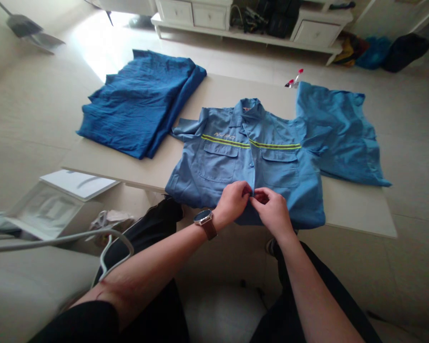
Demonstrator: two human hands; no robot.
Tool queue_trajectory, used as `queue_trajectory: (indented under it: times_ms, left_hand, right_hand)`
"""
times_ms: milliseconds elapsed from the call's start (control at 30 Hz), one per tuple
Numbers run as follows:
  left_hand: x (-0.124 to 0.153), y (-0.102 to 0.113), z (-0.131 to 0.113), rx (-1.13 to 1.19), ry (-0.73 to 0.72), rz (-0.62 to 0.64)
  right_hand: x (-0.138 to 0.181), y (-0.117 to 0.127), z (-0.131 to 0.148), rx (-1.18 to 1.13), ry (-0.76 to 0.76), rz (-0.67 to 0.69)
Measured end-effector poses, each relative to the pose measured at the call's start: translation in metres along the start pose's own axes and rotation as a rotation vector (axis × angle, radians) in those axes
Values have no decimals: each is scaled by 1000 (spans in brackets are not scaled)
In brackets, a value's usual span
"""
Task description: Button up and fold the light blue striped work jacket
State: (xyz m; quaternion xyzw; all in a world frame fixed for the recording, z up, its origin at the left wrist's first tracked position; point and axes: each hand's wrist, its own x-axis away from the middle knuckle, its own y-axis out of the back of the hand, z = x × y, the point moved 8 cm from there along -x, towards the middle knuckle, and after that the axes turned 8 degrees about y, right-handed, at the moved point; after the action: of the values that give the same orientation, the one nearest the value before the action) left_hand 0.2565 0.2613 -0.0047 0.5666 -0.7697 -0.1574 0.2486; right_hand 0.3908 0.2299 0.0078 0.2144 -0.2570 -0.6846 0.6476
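Note:
A light blue work shirt [232, 162] with a yellow-green stripe across the chest lies face up on the low table [353, 205], collar away from me. My left hand [232, 202], a watch on its wrist, pinches the shirt's front placket near the hem. My right hand [271, 207] pinches the same placket right beside it, fingertips touching the left hand's. Both hands are closed on the cloth at the shirt's lower middle.
A folded dark blue garment [143, 102] lies at the table's far left, another light blue garment [339, 133] at the right. A small red-and-white item [293, 81] sits behind it. A white open box [53, 205] and white hangers [110, 243] are at my left; a white cabinet [243, 19] stands behind.

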Motion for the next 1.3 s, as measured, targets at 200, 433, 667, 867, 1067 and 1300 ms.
queue_trajectory:
  times_ms: [200,433,667,867,1067,1300]
  left_hand:
    - [3,6,-2,49,-70,2]
    - [5,10,-5,2,-99,27]
    - [7,10,-10,-36,-133,48]
    - [6,12,-9,-13,-126,27]
    - [3,12,-6,35,-94,9]
    - [3,12,-5,74,-106,7]
  right_hand:
    - [0,-4,2,-69,-4,14]
    - [-1,-1,7,-66,83,-15]
    - [-2,1,11,6,147,-4]
    - [-2,0,8,35,156,-1]
    - [-2,1,9,30,134,-21]
    - [-3,0,6,5,120,-10]
